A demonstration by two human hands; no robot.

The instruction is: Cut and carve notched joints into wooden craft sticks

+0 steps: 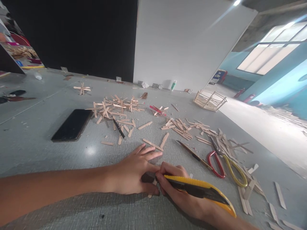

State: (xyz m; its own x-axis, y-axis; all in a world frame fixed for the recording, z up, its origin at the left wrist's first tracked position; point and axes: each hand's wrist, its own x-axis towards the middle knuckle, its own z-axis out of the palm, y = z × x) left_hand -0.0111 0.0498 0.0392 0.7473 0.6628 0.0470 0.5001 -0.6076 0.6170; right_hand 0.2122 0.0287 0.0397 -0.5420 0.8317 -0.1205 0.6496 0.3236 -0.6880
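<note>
While the grey table [105,212] spreads out beneath it all, we see the white panel [182,41] and the black panel [96,35] standing along its far side, probably screening off the workspace.

Down to the hands now! The left hand [133,171] lies palm down, fingers fanned rather than closed, the thumb lying across a stick; we read that wide spread as a brace against slipping. Right beside it, the right hand [176,194] is wrapped firmly around a yellow utility knife [199,188], low and forward like a pen, a grip we'd say favours control. The blade is hidden from us among the fingertips.

Off to the right, the scissors [218,152] rest partly over scattered sticks, within easy reach; over on the left, the phone [73,125] lies flat, apart from the hands, perhaps to keep the cutting space free. Beyond the right hand we have a slim pointed rod [194,154], tip aimed away.

And smallest of all, the wooden stick [150,195] sits on the table under the left thumb, only short parts showing, seemingly pinned there to keep it steady.
</note>
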